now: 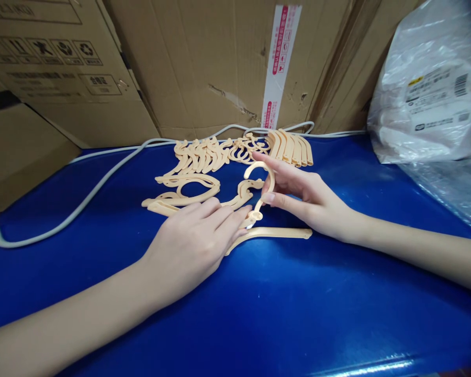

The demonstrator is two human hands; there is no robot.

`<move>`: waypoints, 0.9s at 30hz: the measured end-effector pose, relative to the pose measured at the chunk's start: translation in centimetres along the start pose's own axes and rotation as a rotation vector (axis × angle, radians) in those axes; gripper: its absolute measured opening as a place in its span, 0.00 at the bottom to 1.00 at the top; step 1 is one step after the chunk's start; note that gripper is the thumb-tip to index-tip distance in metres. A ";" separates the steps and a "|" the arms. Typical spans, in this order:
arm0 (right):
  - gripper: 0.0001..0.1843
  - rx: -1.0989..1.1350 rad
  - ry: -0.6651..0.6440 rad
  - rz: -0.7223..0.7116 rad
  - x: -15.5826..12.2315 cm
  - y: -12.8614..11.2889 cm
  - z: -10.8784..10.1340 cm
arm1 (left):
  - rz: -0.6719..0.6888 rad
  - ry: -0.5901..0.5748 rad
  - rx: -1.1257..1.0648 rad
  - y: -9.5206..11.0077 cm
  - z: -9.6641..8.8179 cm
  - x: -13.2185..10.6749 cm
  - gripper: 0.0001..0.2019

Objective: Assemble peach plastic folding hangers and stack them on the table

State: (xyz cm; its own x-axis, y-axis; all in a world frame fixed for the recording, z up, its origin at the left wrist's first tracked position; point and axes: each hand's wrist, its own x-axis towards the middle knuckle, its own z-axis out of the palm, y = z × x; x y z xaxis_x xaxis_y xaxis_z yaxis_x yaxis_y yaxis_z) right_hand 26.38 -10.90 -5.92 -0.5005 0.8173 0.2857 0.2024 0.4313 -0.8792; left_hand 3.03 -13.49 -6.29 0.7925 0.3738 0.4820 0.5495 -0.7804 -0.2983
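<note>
My right hand (298, 196) pinches a cream plastic hanger hook (272, 180) between thumb and fingers, its curve facing up. At the hook's lower end, my left hand (204, 233) is closed on a cream hanger arm piece (248, 222), mostly hidden under the fingers. The hook's round base touches or overlaps that piece; whether they are joined I cannot tell. Just in front lies a loose hanger arm (275, 232), partly behind my left hand. Beyond my hands are folded hangers (196, 200) and another curved piece (243, 191).
Toward the back of the blue table (298, 314) sit rows of curved hanger parts (200, 155), loose hooks (241, 152) and stacked hanger arms (290, 148). A white cable (102, 196) runs behind and left. Cardboard boxes (212, 63) wall the back; a plastic-wrapped package (427, 110) stands right.
</note>
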 end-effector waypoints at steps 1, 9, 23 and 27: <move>0.31 -0.026 0.007 -0.005 -0.1 -0.1 0.0 | -0.001 0.001 0.000 0.0 0.0 0.0 0.16; 0.31 -0.121 0.040 -0.016 -0.6 -1.0 0.3 | -0.015 0.016 -0.008 0.2 -0.2 0.0 0.16; 0.38 -0.014 0.029 -0.008 -0.7 -0.7 1.0 | -0.229 0.028 -0.146 0.1 -1.4 0.1 0.12; 0.24 -0.362 -0.105 -0.137 -0.9 -0.7 1.3 | -0.535 -0.020 -0.565 -0.8 -2.1 0.5 0.08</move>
State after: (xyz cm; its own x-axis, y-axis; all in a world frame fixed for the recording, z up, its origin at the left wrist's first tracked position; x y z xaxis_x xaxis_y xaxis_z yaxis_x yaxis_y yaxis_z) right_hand 25.60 -12.45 -6.02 -0.6229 0.7072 0.3344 0.4019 0.6560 -0.6388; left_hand 2.42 -13.74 -4.10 0.4652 0.7764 0.4253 0.6444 -0.6264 0.4386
